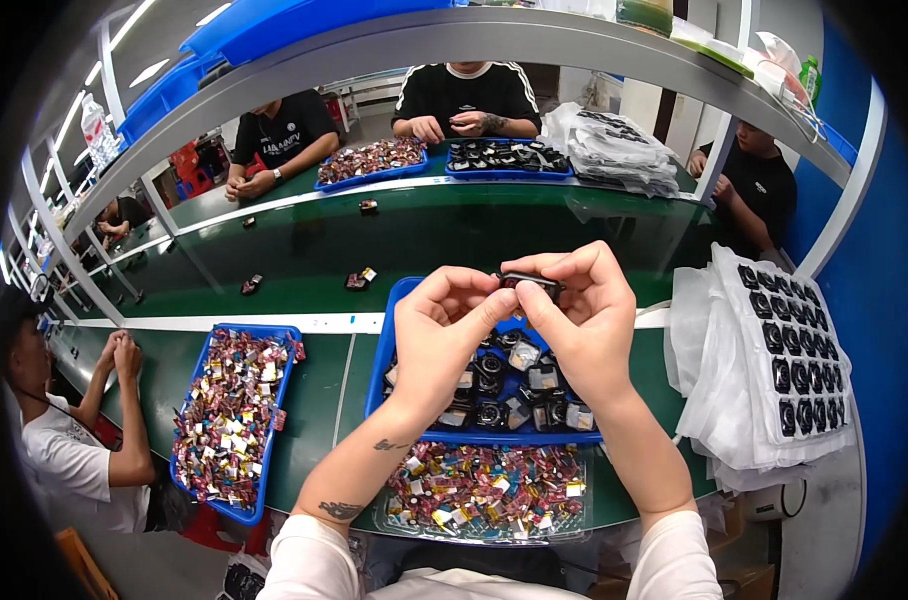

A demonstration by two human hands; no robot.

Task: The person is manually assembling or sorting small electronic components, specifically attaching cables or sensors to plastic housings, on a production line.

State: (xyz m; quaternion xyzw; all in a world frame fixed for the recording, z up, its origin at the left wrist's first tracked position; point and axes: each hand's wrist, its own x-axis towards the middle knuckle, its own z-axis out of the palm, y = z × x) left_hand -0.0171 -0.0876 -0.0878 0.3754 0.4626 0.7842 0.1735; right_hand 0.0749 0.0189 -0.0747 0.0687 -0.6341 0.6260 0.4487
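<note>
Above a blue tray, I hold a small black casing between the fingertips of both hands. My left hand pinches its left end, with the thumb on the near side. My right hand grips the right part, with the thumb pressed on its face. The thumbs hide most of that face. Several black casings lie in the tray under my hands, some with pale square parts in them. Nearer me, a clear tray holds a heap of small reddish circuit boards with yellow, white and blue parts.
Another blue tray of circuit boards stands at left, beside a seated co-worker. Stacked white trays with black casings rise at right. Ahead, loose pieces lie on the green belt. A shelf beam spans overhead; more people sit beyond.
</note>
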